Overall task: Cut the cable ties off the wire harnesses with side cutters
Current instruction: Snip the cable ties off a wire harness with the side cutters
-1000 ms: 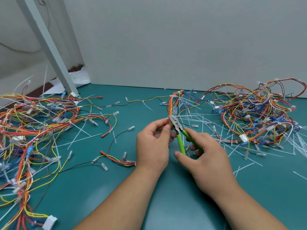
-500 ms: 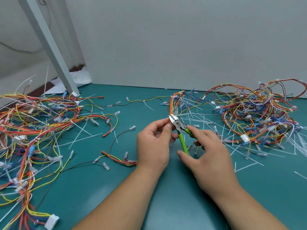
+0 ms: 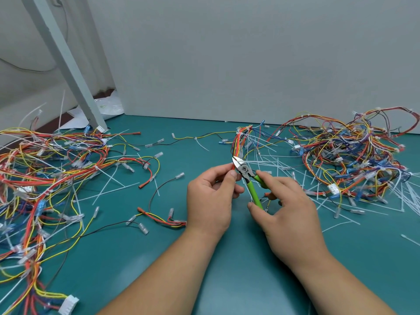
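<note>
My left hand (image 3: 211,196) pinches a bundle of red, orange and yellow wires, the wire harness (image 3: 237,142), which rises from my fingers toward the back of the table. My right hand (image 3: 286,210) grips the green handles of the side cutters (image 3: 248,178). The cutters' steel jaws sit against the harness just above my left thumb. Whether a cable tie lies between the jaws is too small to tell.
A large tangle of harnesses (image 3: 45,178) covers the left of the teal table (image 3: 136,258); another pile (image 3: 352,160) lies at the right. Cut white ties (image 3: 277,164) are scattered behind my hands. A slanted grey post (image 3: 66,64) and a wall stand behind.
The cutters' jaws have shifted slightly up and left along the harness. Both hands stay in nearly the same place.
</note>
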`<control>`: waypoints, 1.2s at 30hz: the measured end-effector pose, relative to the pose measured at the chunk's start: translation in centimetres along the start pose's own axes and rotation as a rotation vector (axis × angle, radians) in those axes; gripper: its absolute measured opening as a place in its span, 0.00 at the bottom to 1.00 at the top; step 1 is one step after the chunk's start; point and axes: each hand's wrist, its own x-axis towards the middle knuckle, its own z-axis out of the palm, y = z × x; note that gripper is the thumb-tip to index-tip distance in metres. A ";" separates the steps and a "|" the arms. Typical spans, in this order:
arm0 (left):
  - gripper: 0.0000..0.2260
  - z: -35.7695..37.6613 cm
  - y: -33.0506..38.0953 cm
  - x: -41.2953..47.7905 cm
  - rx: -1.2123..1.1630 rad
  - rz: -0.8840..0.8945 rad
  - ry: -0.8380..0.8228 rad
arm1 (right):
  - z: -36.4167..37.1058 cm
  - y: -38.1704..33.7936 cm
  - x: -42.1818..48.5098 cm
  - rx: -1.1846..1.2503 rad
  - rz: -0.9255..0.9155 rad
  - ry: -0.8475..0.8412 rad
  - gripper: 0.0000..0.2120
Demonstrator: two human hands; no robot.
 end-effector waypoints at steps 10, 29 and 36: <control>0.10 0.0 0.0 -0.1 -0.006 0.001 -0.020 | -0.2 -0.2 0.0 0.004 0.014 -0.012 0.31; 0.07 0.0 -0.1 0.0 0.005 -0.009 -0.035 | -0.2 -0.1 0.2 0.002 0.007 -0.034 0.30; 0.07 0.1 0.0 -0.1 0.008 -0.012 -0.029 | -0.2 -0.3 0.2 -0.016 -0.009 -0.032 0.29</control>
